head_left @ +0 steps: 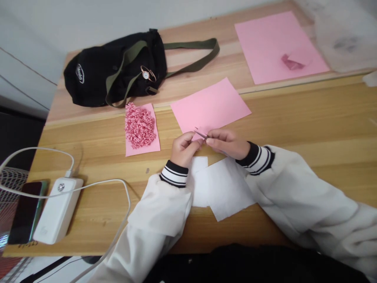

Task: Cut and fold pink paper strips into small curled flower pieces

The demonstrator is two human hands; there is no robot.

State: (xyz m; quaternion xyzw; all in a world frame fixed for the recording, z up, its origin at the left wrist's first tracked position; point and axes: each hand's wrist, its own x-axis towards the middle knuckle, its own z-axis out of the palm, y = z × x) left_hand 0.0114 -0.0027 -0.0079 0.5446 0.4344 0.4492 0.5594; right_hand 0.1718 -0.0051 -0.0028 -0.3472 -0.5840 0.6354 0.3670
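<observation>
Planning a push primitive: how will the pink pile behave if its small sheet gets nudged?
The pink pile is probably light, since it looks made of many tiny pieces. Some may shed, as it reaches the left edge of the small pink sheet. The sheet itself would likely flex if lifted, since it looks thin.

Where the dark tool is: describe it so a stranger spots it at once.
On the wooden table, the left hand and right hand are close together by the near edge of the middle pink sheet. The right hand pinches the dark tool. Among the pink and white papers, it alone is slim, dark and pointed.
</observation>
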